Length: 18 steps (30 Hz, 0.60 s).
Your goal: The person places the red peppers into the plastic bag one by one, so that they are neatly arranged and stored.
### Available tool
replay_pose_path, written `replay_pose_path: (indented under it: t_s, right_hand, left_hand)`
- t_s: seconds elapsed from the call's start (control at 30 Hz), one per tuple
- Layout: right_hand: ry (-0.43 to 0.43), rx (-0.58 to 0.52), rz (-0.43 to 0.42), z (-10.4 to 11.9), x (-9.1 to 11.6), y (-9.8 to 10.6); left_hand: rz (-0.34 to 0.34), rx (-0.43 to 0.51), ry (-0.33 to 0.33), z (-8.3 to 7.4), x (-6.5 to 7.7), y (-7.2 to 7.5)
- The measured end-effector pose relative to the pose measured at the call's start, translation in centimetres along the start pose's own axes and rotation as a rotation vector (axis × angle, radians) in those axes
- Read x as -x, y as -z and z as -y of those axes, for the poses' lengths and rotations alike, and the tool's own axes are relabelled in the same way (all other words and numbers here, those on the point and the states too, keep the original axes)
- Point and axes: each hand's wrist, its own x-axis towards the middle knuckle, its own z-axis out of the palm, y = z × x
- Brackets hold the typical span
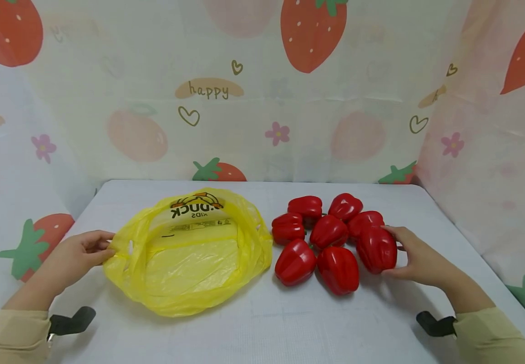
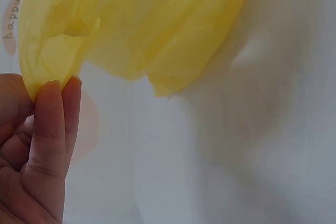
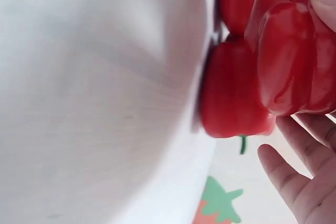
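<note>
A yellow plastic bag with a duck print lies on the left of the table, its mouth spread wide toward me. My left hand pinches its left edge between thumb and fingers; in the left wrist view the thin yellow film runs up from the fingertips. On the right, my right hand grips a red bell pepper, thumb on one side and fingers on the other. The right wrist view shows this glossy pepper beside another bell pepper with a green stem.
Several more red bell peppers are grouped between the bag and my right hand. They stand on a white table. Behind it hangs a cloth backdrop with strawberry prints, continuing along both sides.
</note>
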Motion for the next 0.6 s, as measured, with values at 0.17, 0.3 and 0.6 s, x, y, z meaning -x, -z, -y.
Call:
replay_pose_path:
  t_s: [0.17, 0.3, 0.6]
  right_hand:
    - [0.063, 0.017, -0.029, 0.3, -1.0, 0.8]
    - [0.102, 0.029, -0.046, 0.9, -2.0, 1.4]
    - [0.096, 0.032, -0.039, 3.7, -4.6, 2.2]
  left_hand:
    - [-0.006, 0.006, -0.007, 0.0, 0.1, 0.0]
    - [-0.007, 0.015, -0.003, -0.1, 0.1, 0.0]
    - [0.003, 0.092, 0.006, -0.1, 0.1, 0.1]
